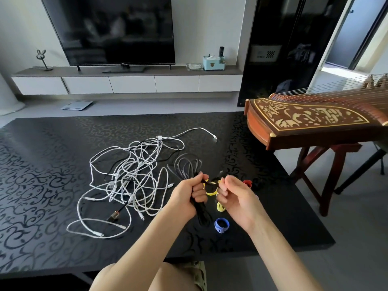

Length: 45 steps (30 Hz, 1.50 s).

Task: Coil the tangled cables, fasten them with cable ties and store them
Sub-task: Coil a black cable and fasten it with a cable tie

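We're seeing dark television (113, 28) standing on low white media console (130, 84). Wire rabbit figurine (43, 59) sitting at console's left end; light-blue tissue box (213, 63) and glass dish (194, 66) sitting right of television. Bathroom scale (76, 105) lying on floor below. Guzheng (304, 120) resting on wooden stand (332, 179), just beside far right corner of black patterned table (42, 175).

This is looking like a home living room: a large dark television (109, 28) is standing on a long floating console (126, 82) with white drawer fronts, sharing it with a rabbit ornament (42, 58), a glass tray (194, 66) and a pale blue tissue box (213, 63). A bathroom scale (76, 105) is lying on the floor below. A carved wooden zither (304, 120) is resting on its stand beside the low black scroll-patterned surface (52, 185).
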Tool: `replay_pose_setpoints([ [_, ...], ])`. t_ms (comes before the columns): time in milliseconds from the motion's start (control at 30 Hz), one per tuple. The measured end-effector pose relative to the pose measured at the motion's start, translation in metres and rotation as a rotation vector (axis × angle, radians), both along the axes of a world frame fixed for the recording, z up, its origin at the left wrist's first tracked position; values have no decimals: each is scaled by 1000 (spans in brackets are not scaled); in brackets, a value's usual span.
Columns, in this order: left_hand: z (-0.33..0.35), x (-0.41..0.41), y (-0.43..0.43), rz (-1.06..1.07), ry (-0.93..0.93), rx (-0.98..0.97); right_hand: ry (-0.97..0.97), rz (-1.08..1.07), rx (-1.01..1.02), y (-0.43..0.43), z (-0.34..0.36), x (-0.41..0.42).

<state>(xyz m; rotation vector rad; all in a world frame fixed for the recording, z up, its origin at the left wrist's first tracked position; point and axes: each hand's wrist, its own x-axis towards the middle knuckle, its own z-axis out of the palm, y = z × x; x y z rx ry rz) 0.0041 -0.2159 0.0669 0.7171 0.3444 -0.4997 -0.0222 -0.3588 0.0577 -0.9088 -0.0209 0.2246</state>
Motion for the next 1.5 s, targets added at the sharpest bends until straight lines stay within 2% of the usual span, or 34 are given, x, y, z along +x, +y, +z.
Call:
replay_pose_setpoints([
  [100, 12, -8, 9, -12, 82, -155, -154, -141, -99, 4, 15, -13],
  [167, 20, -15, 13, -19, 98, -182, -211, -163, -163, 6, 25, -23],
  [233, 29, -24, 18, -31, 42, -100, -217, -104, -110, 8, 36, -32],
  [300, 37, -32, 21, -41, -75, 62, -104, -66, -65, 12, 44, -38],
  [367, 46, -42, 26, -70, -214, 228, -8, -70, -291, 18, 51, -43],
  [433, 53, -51, 31, -111, -315, 325, -28, -18, -551, 27, 57, -51],
  [533, 61, -64, 42, -157, -394, 406, -117, 36, -751, 35, 63, -61],
  [633, 68, -74, 58, -235, -448, 497, -116, -55, -876, 35, 73, -68],
  [800, 84, -85, 80, -302, -353, 440, 157, -431, -739, 26, 78, -56],
  [933, 76, -90, 74, -191, -373, 593, 253, -324, -633, 45, 77, -44],
  [1000, 75, -96, 69, -204, -420, 601, 213, -255, -603, 57, 76, -38],
  [1067, 79, -101, 68, -304, -459, 596, 94, -184, -626, 64, 77, -32],
  [1167, 83, -102, 72, -333, -393, 584, -109, -17, -576, 71, 83, -32],
  [1267, 81, -99, 78, -187, -355, 572, -150, 51, -556, 75, 86, -36],
  [1367, 76, -99, 79, -43, -483, 625, -127, 29, -560, 82, 86, -41],
  [1500, 76, -98, 73, 160, -605, 738, -148, 35, -454, 85, 87, -46],
])
